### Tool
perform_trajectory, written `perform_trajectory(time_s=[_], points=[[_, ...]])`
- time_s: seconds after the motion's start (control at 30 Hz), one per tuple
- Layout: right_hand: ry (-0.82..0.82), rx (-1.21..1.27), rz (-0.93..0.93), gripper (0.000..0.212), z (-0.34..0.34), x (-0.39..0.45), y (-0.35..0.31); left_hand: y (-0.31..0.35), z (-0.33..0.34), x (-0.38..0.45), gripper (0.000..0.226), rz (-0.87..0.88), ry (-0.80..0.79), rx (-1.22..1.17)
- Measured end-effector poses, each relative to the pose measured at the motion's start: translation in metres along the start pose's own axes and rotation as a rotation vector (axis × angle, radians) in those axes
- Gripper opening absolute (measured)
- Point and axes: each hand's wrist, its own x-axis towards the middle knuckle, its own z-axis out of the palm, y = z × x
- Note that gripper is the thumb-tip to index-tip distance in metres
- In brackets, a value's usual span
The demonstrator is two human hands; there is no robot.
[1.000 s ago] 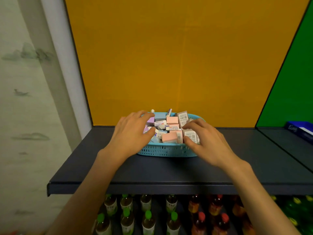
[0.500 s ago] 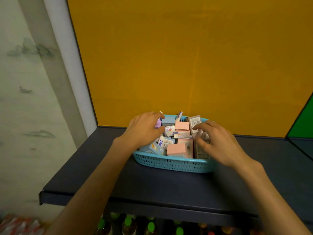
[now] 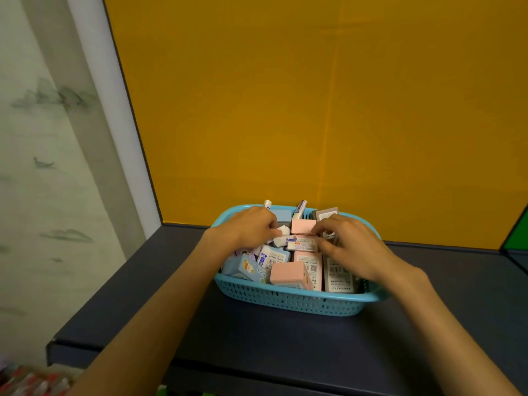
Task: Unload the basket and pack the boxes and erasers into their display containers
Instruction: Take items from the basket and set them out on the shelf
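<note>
My left hand (image 3: 251, 225) pinches a small white eraser (image 3: 283, 231) and my right hand (image 3: 353, 247) curls its fingers on the boxes (image 3: 303, 244) inside the blue basket (image 3: 288, 300) at the back of the shelf (image 3: 257, 335).

Basket (image 3: 288, 299): perforated blue plastic, showing a slight sheen. Boxes (image 3: 288, 274): printed card, looking smooth. Shelf (image 3: 257, 335): dark, appearing matt. Back panel (image 3: 314, 110): orange, reading matt, creased.

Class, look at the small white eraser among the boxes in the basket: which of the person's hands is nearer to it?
Left. The left hand has its fingertips at the white eraser; the right hand is farther right, beyond the pink box.
</note>
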Motion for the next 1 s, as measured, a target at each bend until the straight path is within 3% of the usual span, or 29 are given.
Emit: perform_trajectory(time_s=[0.2, 0.4, 0.57, 0.83, 1.0], points=[[-0.056, 0.056, -0.003, 0.02, 0.01, 0.011, 0.001, -0.005, -0.002, 0.005, 0.02, 0.057, -0.03, -0.138], [-0.143, 0.057, -0.001, 0.027, 0.017, 0.025, -0.007, -0.003, -0.019, -0.013, 0.029, 0.055, 0.164, -0.243], [-0.163, 0.035, 0.029, 0.027, 0.017, 0.026, -0.011, 0.0, -0.036, -0.037, 0.023, 0.104, 0.311, -0.359], [0.049, 0.037, 0.063, 0.015, 0.006, 0.002, -0.022, 0.005, -0.038, -0.061, 0.025, 0.149, 0.353, -0.407], [0.142, -0.035, 0.122, 0.02, -0.018, -0.034, -0.017, 0.037, -0.028, -0.062, 0.023, 0.259, 0.339, -0.439]])
